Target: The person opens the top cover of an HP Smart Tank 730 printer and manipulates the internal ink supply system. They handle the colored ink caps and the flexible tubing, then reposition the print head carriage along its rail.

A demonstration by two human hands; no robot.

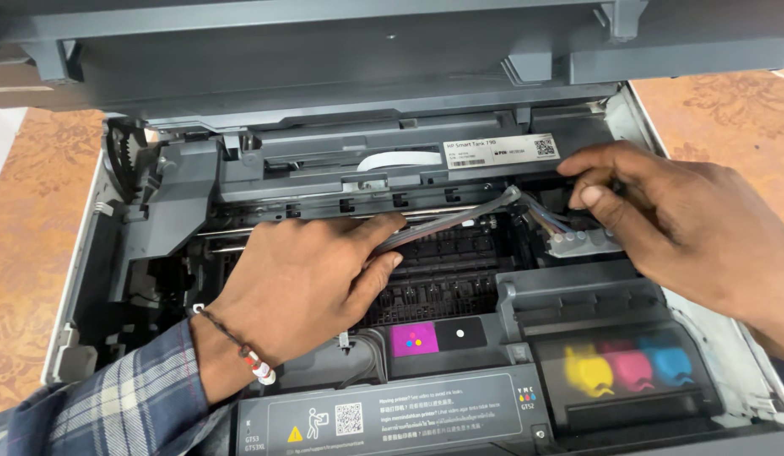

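left hand pinching ribbon tube, right hand perhaps touching

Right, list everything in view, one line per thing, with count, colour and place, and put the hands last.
Printer: one, grey, lid raised, fills the frame.
Tube bundle: one, grey, flat, running across the middle to the right.
Tube connector: one, grey block, at the bundle's right end.
Cartridge labels: two, magenta and black, centre front.
Ink tanks: three, yellow, magenta and cyan, front right.
White sticker: one, on the rear rail.
Warning label: one, grey, front edge.
Table: one, orange patterned, both sides.
Wristband: one, dark with red and white beads, left wrist.
Sleeve: one, blue plaid, bottom left.
Left hand: fingers on the bundle.
Right hand: fingertips by the connector.
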